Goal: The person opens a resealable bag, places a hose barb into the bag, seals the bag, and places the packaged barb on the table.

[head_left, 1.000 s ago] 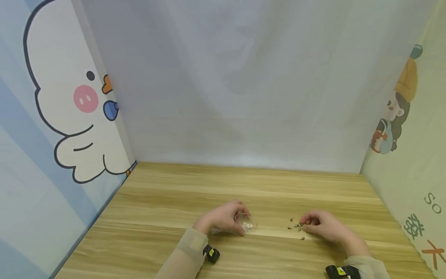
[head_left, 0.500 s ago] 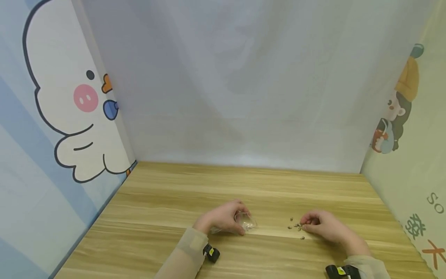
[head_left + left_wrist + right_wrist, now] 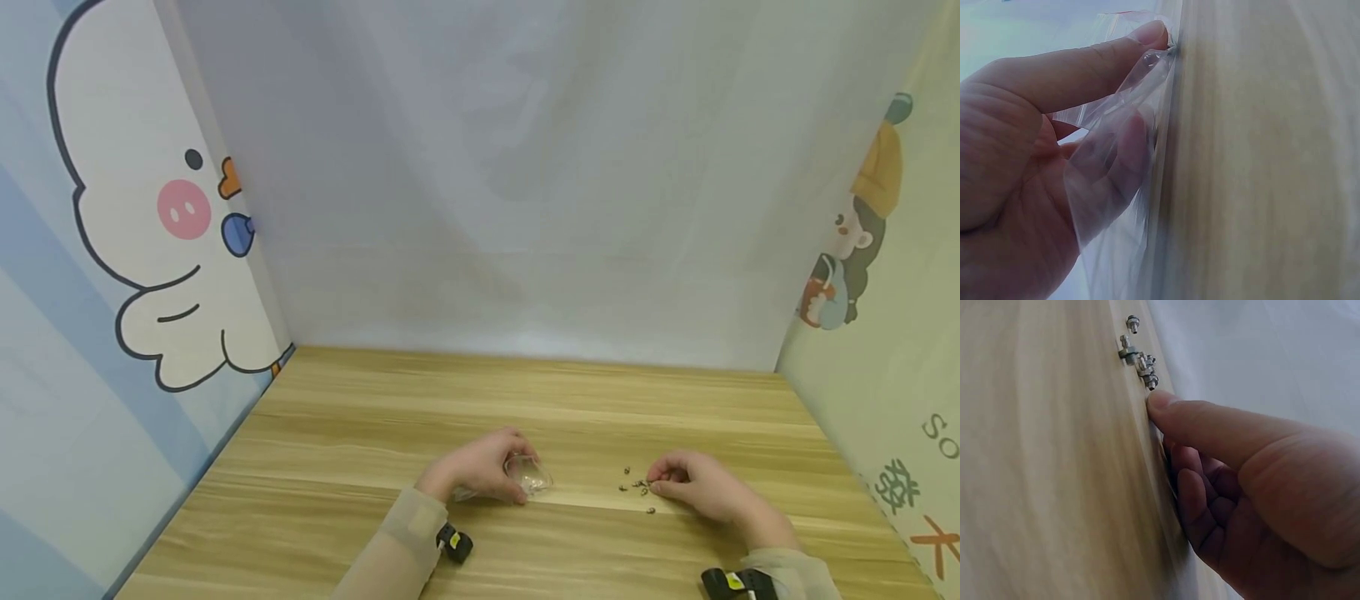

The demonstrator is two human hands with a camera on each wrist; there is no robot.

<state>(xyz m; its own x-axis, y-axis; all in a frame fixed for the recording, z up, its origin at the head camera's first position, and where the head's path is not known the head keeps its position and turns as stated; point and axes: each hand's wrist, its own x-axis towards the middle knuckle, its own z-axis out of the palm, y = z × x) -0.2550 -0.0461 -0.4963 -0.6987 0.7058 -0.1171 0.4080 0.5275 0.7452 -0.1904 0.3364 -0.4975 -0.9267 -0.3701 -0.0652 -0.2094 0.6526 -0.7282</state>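
My left hand (image 3: 482, 468) grips a clear plastic bag (image 3: 534, 478) at the middle of the table, its mouth spread toward the right. In the left wrist view the thumb lies along the bag (image 3: 1110, 225), and other fingers show through the film. To the right, my right hand (image 3: 701, 485) has thumb and index finger together at a small metal fitting (image 3: 1152, 382), pinching at its end; the index fingertip is hidden in the right wrist view. Several similar fittings (image 3: 637, 483) with hex collars and narrow nipples lie loosely grouped left of the fingertips.
One fitting (image 3: 651, 511) lies apart, nearer the front. The wood-grain table (image 3: 375, 400) is bounded by a pale curtain (image 3: 525, 208) behind and printed cartoon panels at both sides. A black wrist camera (image 3: 454, 543) sits on the left forearm.
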